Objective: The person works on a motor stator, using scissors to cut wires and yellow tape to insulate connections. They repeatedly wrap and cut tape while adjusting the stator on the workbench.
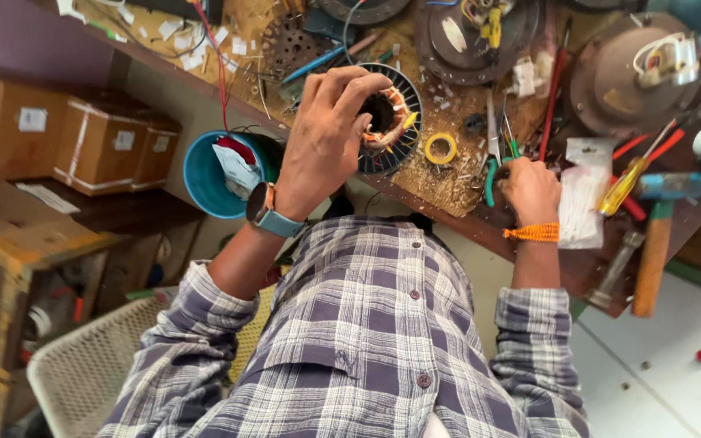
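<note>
Your left hand (326, 138) is over the wound stator (387, 118), the round black ring with copper coils. The stator lies flat on the workbench (448, 191), close to its near edge and just beside the yellow tape roll (440, 148). The fingers (371, 85) are curled in narrow, with thumb and forefinger nearly meeting above the coil on the ring's inner side. I cannot tell whether a strand of wire sits between them. Your right hand (531, 188) is well apart from the stator, off to the right. It is closed into a loose fist at the green-handled pliers (490, 174), which lie on the bench with their nose pointing away from you. Judging by this, the step in hand is fine work on the windings with the left fingers, with the right hand keeping a tool ready. A careful next move calls for a light touch from the left fingertips, since the copper looks thin and closely packed. If you bring the pliers across, lift them clear over the tape roll and the loose scraps. The stator is not clamped, so steady it as you work. A yellow-handled screwdriver (622, 188) and a hammer (655, 243) lie further right, and a blue tub (204, 174) sits below the bench edge by your left wrist.
</note>
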